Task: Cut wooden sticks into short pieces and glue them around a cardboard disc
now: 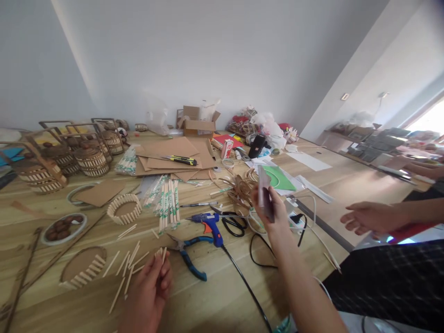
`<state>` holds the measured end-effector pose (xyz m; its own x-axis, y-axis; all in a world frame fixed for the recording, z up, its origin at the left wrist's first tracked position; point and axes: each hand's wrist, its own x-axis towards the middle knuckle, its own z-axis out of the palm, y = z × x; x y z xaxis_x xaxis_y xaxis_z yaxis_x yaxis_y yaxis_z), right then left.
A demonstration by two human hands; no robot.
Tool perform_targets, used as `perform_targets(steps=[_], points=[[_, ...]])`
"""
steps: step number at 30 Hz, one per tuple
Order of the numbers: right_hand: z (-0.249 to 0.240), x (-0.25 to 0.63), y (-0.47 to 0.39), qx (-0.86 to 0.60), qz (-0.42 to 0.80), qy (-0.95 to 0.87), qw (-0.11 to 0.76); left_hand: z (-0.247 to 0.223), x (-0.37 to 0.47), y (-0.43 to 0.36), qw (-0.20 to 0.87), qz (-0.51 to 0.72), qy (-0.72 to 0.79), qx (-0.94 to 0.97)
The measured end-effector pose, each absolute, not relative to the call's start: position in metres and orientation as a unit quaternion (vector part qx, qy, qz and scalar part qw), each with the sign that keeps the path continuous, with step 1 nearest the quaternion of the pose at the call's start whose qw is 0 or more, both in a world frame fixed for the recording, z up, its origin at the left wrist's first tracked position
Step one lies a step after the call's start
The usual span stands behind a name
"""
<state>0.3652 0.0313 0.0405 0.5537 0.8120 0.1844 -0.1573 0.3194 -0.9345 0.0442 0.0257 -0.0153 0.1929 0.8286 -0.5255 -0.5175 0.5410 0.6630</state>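
The left hand (152, 282) is pinching short wooden sticks (164, 254) low over the wood-grained worktop (215, 305), beside loose sticks (111, 264). Blue-handled pliers (190, 263) and a blue glue gun (212, 226) are lying between it and the right hand (276, 213), which is gripping a flat, phone-like object (262, 189). A co-worker's hand (376, 217) is hovering at the right. Farther back, cardboard sheets (169, 147) are resting near lidded baskets (92, 161), and a pale wall (208, 55) is standing behind
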Motion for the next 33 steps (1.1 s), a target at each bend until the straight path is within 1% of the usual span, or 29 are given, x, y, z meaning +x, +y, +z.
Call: perform_targets(steps=[2,5,7,10,15,24,33], points=[[0.033,0.345,0.037,-0.462,0.378,-0.321,0.735,-0.017,0.043,0.026,0.758,0.449,0.441,0.172],[0.028,0.328,0.04,-0.399,0.496,-0.224,0.738,-0.02,0.042,0.025,0.761,0.455,0.427,0.177],[0.029,0.325,0.04,-0.366,0.531,-0.165,0.746,-0.021,0.042,0.026,0.761,0.458,0.424,0.177],[0.03,0.327,0.039,-0.332,0.545,-0.137,0.757,-0.022,0.043,0.026,0.761,0.459,0.427,0.168],[0.026,0.334,0.043,-0.302,0.546,-0.157,0.765,-0.023,0.043,0.026,0.765,0.466,0.414,0.162],[0.015,0.354,0.068,-0.343,0.553,-0.183,0.737,-0.024,0.043,0.027,0.765,0.46,0.417,0.171],[-0.015,0.392,0.113,-0.458,0.572,-0.163,0.66,-0.026,0.042,0.027,0.762,0.455,0.423,0.183]])
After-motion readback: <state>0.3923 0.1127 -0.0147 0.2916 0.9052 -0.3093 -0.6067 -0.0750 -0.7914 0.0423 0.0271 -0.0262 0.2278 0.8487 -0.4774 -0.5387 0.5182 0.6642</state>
